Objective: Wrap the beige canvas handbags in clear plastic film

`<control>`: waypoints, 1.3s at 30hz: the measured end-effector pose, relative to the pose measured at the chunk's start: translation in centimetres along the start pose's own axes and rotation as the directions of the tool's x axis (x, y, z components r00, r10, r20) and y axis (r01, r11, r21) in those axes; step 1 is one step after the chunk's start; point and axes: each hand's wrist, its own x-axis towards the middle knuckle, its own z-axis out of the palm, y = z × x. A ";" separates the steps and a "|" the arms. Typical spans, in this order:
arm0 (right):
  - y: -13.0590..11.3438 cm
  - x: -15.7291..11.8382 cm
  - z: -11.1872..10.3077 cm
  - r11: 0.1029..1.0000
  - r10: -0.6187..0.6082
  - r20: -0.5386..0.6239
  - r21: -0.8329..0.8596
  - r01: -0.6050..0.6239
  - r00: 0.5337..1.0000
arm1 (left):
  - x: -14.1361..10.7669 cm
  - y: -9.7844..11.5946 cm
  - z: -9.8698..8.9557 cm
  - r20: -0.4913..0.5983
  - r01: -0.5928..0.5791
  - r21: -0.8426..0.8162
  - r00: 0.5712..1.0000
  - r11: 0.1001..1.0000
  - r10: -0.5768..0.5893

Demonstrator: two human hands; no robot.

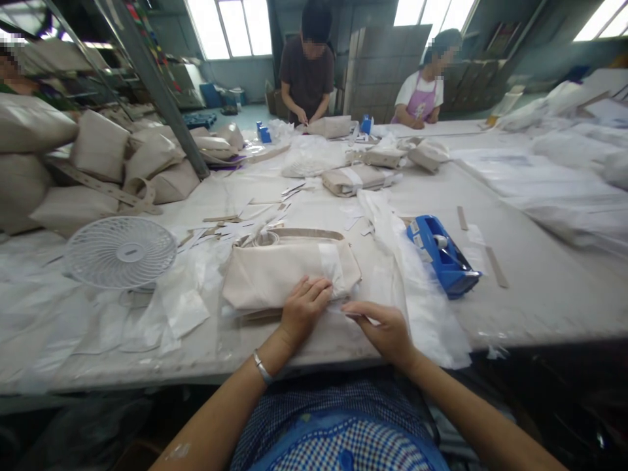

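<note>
A cream-coloured handbag [275, 275] lies on its side in front of me, its strap coiled at the top and a white paper band [332, 261] near its right end. My left hand [307, 304] rests flat on the bag's lower right part, fingers stretched over the edge of the band. Just right of the bag, my right hand [385, 327] pinches thumb against forefinger. A thin whitish edge shows at those fingertips, too small to name. Clear plastic spreads on the table beside that hand. To the right stands a blue tape dispenser [441, 255].
A white fan [122, 252] stands at left before a heap of cream bags [101, 147] and a metal post [161, 85]. Plastic sheets [426, 307] lie at right. Another wrapped bag [358, 178] is farther back. Two people [307, 72] work across the table [540, 288].
</note>
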 end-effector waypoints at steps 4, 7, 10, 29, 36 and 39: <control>1.2 4.1 0.5 0.986 0.165 -0.098 -0.012 -0.167 0.981 | -0.4 0.1 -0.3 0.019 -0.032 0.020 0.999 0.999 0.032; 2.7 6.2 1.6 0.981 0.131 -0.112 -0.130 -0.146 0.985 | -0.7 0.1 -0.3 -0.009 -0.032 0.028 0.999 0.999 0.032; 4.1 7.1 2.5 0.969 0.068 -0.089 -0.230 -0.086 0.994 | -1.0 0.0 -0.1 -0.033 -0.018 0.013 0.999 1.000 0.018; 5.7 4.3 -7.1 0.812 -0.079 -0.244 -0.578 -0.080 0.966 | -0.5 0.3 -0.4 0.080 0.063 0.048 0.995 0.997 -0.066; 9.4 2.0 -18.6 0.648 0.488 -0.588 -0.251 -0.719 0.645 | -0.6 0.1 -0.4 0.035 0.066 -0.002 0.997 0.998 -0.066; 10.0 3.1 -18.6 0.613 0.749 -0.442 0.178 -0.770 0.494 | -0.4 0.2 -0.5 0.025 0.061 0.011 0.998 0.998 -0.061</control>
